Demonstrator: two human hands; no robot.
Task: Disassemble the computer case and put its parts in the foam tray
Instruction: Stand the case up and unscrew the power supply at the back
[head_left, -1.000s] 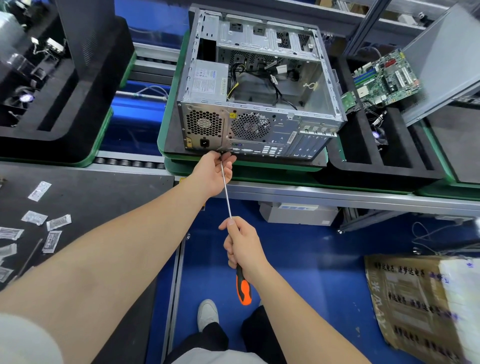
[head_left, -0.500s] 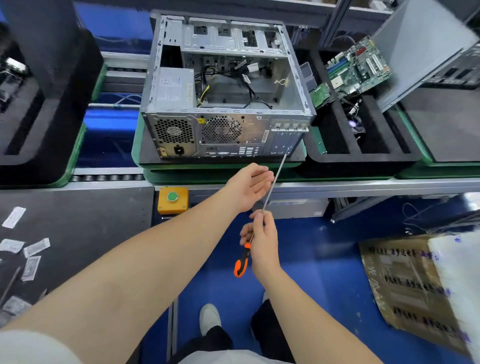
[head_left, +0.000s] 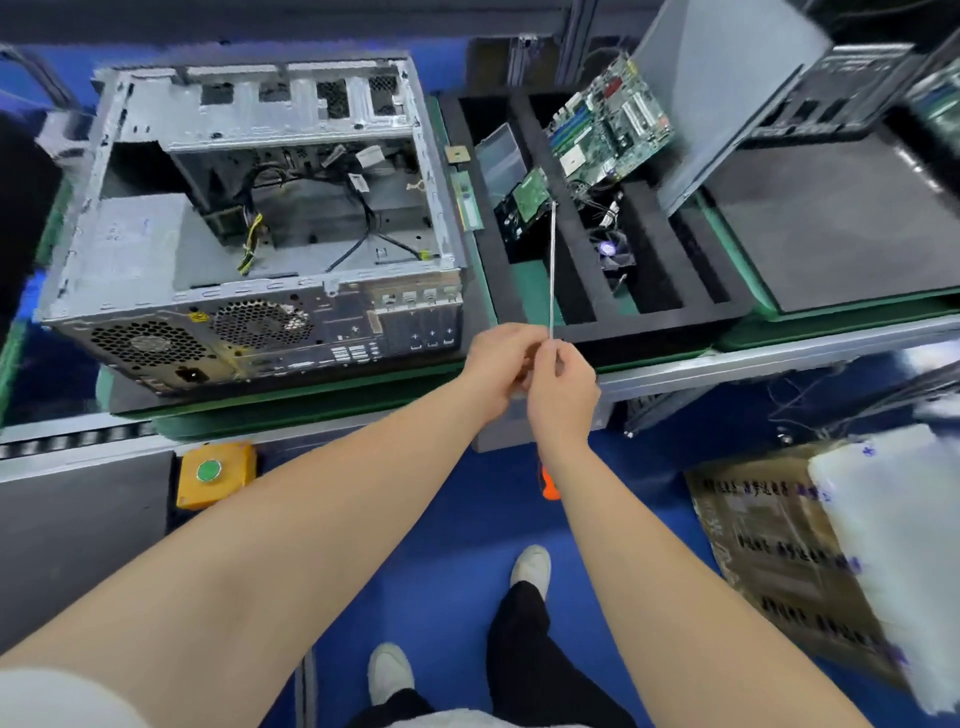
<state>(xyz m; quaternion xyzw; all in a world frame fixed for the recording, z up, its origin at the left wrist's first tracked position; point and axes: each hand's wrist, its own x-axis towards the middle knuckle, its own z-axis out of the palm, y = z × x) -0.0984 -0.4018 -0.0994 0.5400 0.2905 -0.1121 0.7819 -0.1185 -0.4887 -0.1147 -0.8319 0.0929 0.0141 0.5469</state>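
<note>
Right, both hands meet at centre frame, just in front of the bench edge. The right hand (head_left: 563, 382) is wrapped round the screwdriver (head_left: 552, 270), gripping the bare shaft rather than the handle, whose orange end pokes out below the wrist. That choked-up hold reads to me as a carry or a regrip, not a driving grip.

The left hand (head_left: 498, 364) is tucked against it, fingers curled in at the shaft. Whether it pinches the shaft or some small thing there, I cannot tell; the spot is hidden between the two hands.

From the hands the shaft runs up the frame and crosses over the tray (head_left: 670, 322). Its tip sits above the green card (head_left: 530, 200) in the left slot, touching no screw.

The tray lies right of centre, black foam cut into long slots. The board (head_left: 608, 124) leans in an upper slot and the fan (head_left: 613, 254) lies below it with its wires, each part kept apart by foam walls.

Left of the tray, filling the upper left, the case (head_left: 260, 301) lies on its side, open face up, rear panel towards the person, handy for reaching in. The power supply (head_left: 135, 249) and cables (head_left: 358, 208) sit inside, so by my read plenty is left to pull. At upper right, a grey panel (head_left: 727, 88) stands tilted at the tray's far edge.
</note>
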